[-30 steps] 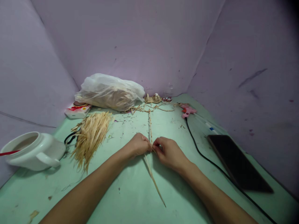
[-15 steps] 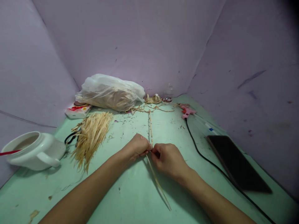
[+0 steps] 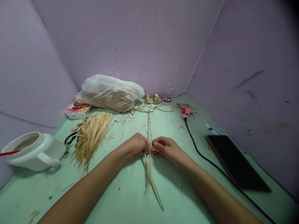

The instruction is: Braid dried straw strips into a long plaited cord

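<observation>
Left hand (image 3: 139, 143) pinches the near end of a thin braided cord (image 3: 150, 126), fingers curled in. Right hand (image 3: 167, 147) is just beside it, thumb and fingers closed on a strand (image 3: 158, 151) at the same end. Cord lies mid-table, running away from the hands toward a loose tangle of cord (image 3: 140, 109) at the back of the green table (image 3: 130, 199). Loose pale fibre ends (image 3: 149, 174) hang below the hands, toward the wearer. Left side: bundle of dry fibre strips (image 3: 93, 133), white pot (image 3: 35, 152) with a red stick (image 3: 9, 153) at its opening, red-and-white box (image 3: 78, 111), filled plastic bag (image 3: 111, 92). Right side: pink glue gun (image 3: 187, 111) with black cable (image 3: 203, 157), dark tablet-like slab (image 3: 237, 163).
</observation>
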Motion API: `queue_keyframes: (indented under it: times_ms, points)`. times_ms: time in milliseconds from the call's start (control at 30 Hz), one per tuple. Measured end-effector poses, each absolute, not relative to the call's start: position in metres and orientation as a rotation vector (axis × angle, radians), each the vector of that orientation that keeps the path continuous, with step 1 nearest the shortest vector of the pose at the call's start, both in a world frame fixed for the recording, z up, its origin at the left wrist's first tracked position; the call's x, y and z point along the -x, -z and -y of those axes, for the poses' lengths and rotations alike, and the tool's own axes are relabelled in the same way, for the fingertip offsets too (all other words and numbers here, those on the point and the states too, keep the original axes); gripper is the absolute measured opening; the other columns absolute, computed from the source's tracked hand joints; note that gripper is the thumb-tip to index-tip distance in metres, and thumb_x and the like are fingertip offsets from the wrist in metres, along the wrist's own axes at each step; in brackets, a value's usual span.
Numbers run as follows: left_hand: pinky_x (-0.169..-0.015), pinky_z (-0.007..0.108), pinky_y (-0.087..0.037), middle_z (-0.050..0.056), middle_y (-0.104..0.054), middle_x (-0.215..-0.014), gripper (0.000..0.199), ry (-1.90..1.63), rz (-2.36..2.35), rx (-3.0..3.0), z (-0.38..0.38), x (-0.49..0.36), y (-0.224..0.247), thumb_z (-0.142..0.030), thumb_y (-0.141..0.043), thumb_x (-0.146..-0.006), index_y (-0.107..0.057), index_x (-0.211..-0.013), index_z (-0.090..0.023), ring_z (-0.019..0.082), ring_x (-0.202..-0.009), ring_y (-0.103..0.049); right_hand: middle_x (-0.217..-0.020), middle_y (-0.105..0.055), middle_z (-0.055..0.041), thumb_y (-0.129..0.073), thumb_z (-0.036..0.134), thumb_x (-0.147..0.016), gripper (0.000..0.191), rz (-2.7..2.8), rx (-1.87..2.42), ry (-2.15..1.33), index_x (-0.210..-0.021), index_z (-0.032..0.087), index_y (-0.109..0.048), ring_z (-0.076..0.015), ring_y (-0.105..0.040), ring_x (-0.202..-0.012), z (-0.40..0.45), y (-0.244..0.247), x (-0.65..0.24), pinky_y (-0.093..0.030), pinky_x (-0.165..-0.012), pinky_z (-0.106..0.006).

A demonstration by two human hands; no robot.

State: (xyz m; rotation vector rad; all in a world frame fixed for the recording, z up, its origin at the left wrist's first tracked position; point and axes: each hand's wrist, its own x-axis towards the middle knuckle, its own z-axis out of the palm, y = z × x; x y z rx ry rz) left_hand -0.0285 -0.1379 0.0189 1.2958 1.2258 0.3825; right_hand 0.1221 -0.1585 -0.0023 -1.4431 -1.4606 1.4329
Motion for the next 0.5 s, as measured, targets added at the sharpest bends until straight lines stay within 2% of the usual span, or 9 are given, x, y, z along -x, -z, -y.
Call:
queue_keyframes:
  times_ms: [67, 233, 500]
  points:
    - [-0.035, 0.02, -0.013, -0.005, -0.034, -0.034, 0.007, -0.389, -1.224, -1.306, 0.1378, 0.0281, -0.0179, -0.013, -0.051, -0.052, -0.047, -0.046, -0.014, 0.005, -0.031, -0.025, -0.051, -0.048, 0.0031, -0.049, 0.029, -0.073, 0.015, 1.428, 1.407, -1.545, -0.071, 0.015, -0.053, -0.007, -0.039, -0.043, 0.1606, 0.0057, -0.1159, -0.029, -0.043, -0.02]
    - [-0.036, 0.02, -0.018, -0.004, -0.038, -0.034, 0.007, -0.371, -1.299, -1.3, 0.1385, 0.0236, -0.0184, -0.007, -0.048, -0.05, -0.053, -0.05, -0.012, 0.005, -0.031, -0.028, -0.052, -0.049, 0.0027, -0.053, 0.021, -0.069, 0.011, 1.48, 1.379, -1.431, -0.061, 0.013, -0.051, -0.0057, -0.036, -0.046, 0.1601, 0.0101, -0.113, -0.026, -0.045, -0.019]
    - [-0.042, 0.021, -0.027, 0.002, -0.05, -0.041, 0.012, -0.151, -1.438, -1.674, 0.1405, 0.0331, -0.024, -0.019, -0.052, -0.057, -0.06, -0.052, -0.012, 0.009, -0.04, -0.039, -0.049, -0.053, 0.0019, -0.053, 0.016, -0.063, 0.005, 1.349, 1.468, -1.505, -0.059, 0.013, -0.052, -0.0047, -0.034, -0.041, 0.1586, 0.0055, -0.1126, -0.023, -0.042, -0.019]
